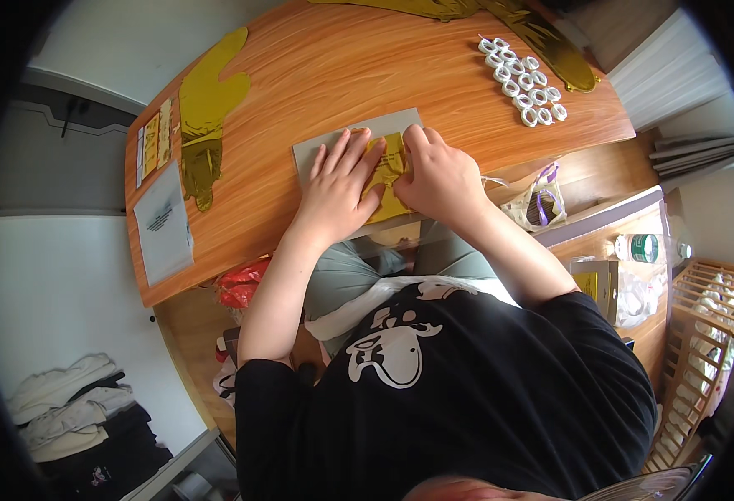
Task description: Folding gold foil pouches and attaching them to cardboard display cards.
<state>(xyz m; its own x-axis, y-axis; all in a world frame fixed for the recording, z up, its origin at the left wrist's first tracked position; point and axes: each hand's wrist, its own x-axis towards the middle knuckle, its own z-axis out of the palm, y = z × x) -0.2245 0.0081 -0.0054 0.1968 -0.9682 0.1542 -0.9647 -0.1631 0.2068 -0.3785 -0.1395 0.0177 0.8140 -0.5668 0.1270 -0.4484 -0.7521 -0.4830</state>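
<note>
A folded gold foil balloon (389,163) with dark print lies on a grey board (306,150) at the table's near edge. My left hand (339,188) rests flat with fingers spread, partly on the board and partly on the foil's left side. The fingers of my right hand (444,177) are curled and pressed against the foil's right edge, with the thumb on its face. What is under those fingertips is hidden. Wrinkles run across the foil between the two thumbs.
Flat gold foil balloons lie at the left (215,92) and far right (551,50) of the wooden table (317,67). Several small white rolls (525,79) sit at the right. A clear printed bag (165,221) and a yellow-and-white card (156,142) lie at the left edge.
</note>
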